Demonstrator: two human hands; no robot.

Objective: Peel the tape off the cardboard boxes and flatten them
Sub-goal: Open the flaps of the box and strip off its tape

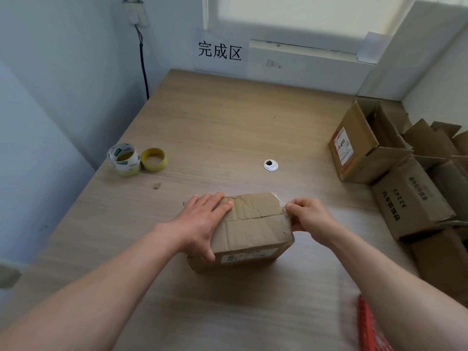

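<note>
A small brown cardboard box (253,229) lies closed on the wooden table (228,127), in front of me at the centre. Its top flaps are torn along the seam, and a label shows on its near side. My left hand (202,224) lies flat over the box's left edge, fingers straight on the top and thumb down the near side. My right hand (307,219) is at the box's right end, fingers curled, pinching clear tape (285,207) at the upper right corner.
Three tape rolls (136,159) sit at the table's left edge. A white cable grommet (270,165) is in the table's middle. Several cardboard boxes (405,173), one open, are stacked at the right. A red object (369,325) lies near my right forearm. A paper sign (219,50) hangs on the back wall.
</note>
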